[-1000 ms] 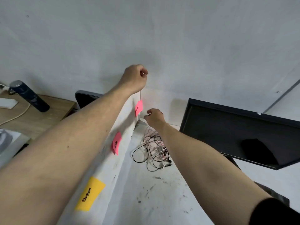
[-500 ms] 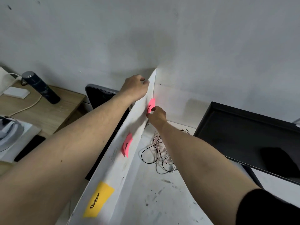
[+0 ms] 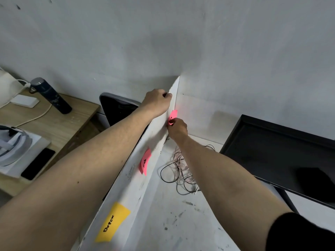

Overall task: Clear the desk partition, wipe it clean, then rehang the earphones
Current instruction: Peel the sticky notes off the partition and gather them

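A white desk partition (image 3: pixel 154 134) runs from the near left to the back wall. My left hand (image 3: pixel 156 102) grips its top edge near the far end. My right hand (image 3: pixel 177 126) pinches the lower edge of the far pink sticky note (image 3: pixel 173 115) stuck to the partition's right face. A second pink note (image 3: pixel 145 161) and a yellow note (image 3: pixel 112 222) with black writing sit nearer on the same face. A tangle of pink, black and white earphones (image 3: pixel 181 171) lies on the white desk beneath my right forearm.
A black monitor (image 3: pixel 282 156) stands at the right. Left of the partition are another dark screen (image 3: pixel 117 109), a wooden desk (image 3: pixel 59 124) with a dark bottle (image 3: pixel 51 96), a white adapter with cable (image 3: pixel 24 101) and a black phone (image 3: pixel 38 163).
The view has tilted down and left. My left hand moved from holding something up by the wall to the partition's top edge. My right hand rose from the earphones to the far pink note.
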Motion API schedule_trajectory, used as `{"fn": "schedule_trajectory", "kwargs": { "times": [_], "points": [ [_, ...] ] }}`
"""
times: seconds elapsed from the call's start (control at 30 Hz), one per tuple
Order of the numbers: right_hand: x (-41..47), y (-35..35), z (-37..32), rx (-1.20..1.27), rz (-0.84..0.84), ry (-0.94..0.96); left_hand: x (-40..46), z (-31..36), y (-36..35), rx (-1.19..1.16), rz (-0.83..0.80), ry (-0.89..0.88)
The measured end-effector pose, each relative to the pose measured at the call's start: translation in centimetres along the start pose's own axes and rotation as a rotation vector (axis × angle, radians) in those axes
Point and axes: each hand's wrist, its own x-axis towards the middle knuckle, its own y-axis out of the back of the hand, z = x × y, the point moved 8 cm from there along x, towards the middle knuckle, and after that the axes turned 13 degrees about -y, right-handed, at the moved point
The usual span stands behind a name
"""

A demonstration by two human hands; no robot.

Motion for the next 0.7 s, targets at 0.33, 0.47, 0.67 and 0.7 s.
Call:
{"fn": "schedule_trajectory", "kwargs": {
  "times": [0.33, 0.47, 0.67, 0.7],
  "points": [
    [0.26, -0.31, -0.25, -0.03, 0.023, -0.001, -0.13, -0.28, -0.05, -0.033, 0.026, 0.033],
    [0.07, -0.27, -0.05, 0.0, 0.038, 0.002, -0.05, -0.5, -0.15, -0.044, 0.032, 0.03],
    [0.53, -0.38, 0.21, 0.088, 0.037, -0.025, 0.19, -0.81, -0.27, -0.036, 0.036, 0.02],
    [0.51, -0.18, 0.39, 0.114, 0.042, -0.045, 0.25, -0.81, -0.25, -0.031, 0.038, 0.019]
  ]
}}
